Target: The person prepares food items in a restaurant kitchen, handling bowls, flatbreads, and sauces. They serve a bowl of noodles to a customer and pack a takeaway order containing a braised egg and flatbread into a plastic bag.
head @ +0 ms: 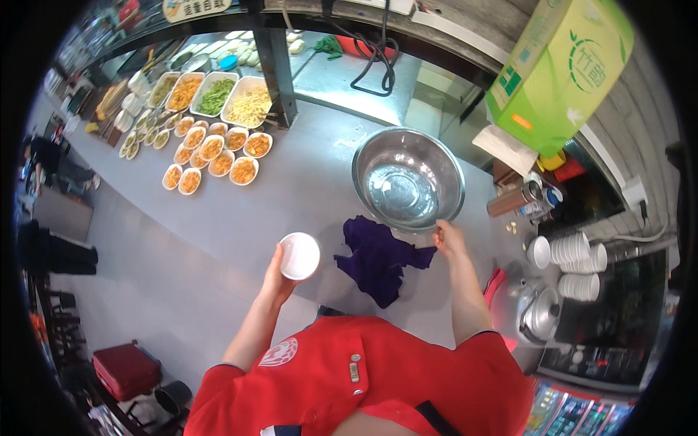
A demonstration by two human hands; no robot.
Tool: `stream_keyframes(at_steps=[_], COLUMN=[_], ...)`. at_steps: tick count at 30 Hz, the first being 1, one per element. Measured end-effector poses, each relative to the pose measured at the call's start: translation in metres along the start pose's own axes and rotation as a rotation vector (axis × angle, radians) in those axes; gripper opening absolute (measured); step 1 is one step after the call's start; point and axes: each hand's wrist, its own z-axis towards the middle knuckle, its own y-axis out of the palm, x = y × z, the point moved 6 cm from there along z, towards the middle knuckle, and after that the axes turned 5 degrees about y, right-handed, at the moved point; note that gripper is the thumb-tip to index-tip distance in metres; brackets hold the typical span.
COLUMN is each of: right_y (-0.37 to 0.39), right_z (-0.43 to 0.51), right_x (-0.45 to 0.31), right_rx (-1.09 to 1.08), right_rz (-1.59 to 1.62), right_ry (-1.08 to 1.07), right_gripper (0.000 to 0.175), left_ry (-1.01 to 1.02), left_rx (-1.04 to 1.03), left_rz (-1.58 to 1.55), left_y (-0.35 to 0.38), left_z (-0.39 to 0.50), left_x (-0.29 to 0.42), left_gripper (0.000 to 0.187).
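My left hand (279, 272) holds a small white bowl (300, 256), its opening turned up towards me. The fingers wrap around its left side and underside. At the near right rim of a large stainless steel basin (401, 185), my right hand (450, 240) is closed, with the fingertips on the rim. The basin shows no food inside, only bright reflections. A crumpled dark purple cloth (376, 261) lies on the grey counter (234, 212) between my hands. One corner of it reaches right up to my right hand, and whether the fingers also touch it cannot be told.
Several small bowls of orange food (211, 147) stand at the left, before white trays of shredded food (215, 94). A green tissue pack (561, 76) hangs at upper right. Stacked white bowls (570, 248) and a metal kettle (540, 313) are at right. A black cable (376, 65) dangles above.
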Motion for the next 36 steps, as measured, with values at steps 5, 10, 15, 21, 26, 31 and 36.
stream_keyframes(at_steps=[5, 10, 15, 21, 26, 31, 36], right_y=[0.057, 0.131, 0.214, 0.292, 0.375, 0.489, 0.604], right_z=[0.063, 0.127, 0.193, 0.193, 0.025, -0.201, -0.308], right_x=[-0.044, -0.079, -0.126, -0.116, 0.055, 0.218, 0.294], right_rx=[0.053, -0.026, -0.191, -0.311, -0.785, -1.339, -1.37], right_rz=[0.07, 0.192, 0.403, -0.011, -0.755, -1.133, -1.181], right_ry=[-0.015, -0.045, -0.138, -0.142, 0.238, 0.305, 0.2], right_gripper=[0.016, 0.012, 0.016, 0.034, 0.034, 0.05, 0.065], left_ry=[0.097, 0.232, 0.318, 0.385, 0.434, 0.444, 0.443], left_rx=[0.178, 0.288, 0.346, 0.36, 0.34, 0.321, 0.308], left_rz=[-0.113, -0.166, -0.235, -0.31, -0.421, -0.257, -0.143], left_y=[-0.026, -0.039, -0.055, -0.09, -0.152, -0.237, -0.329], left_z=[-0.052, -0.098, -0.128, -0.147, -0.16, -0.186, -0.22], left_x=[-0.001, 0.012, 0.027, 0.042, 0.058, 0.098, 0.159], left_gripper=[0.06, 0.057, 0.058, 0.057, 0.06, 0.064, 0.06])
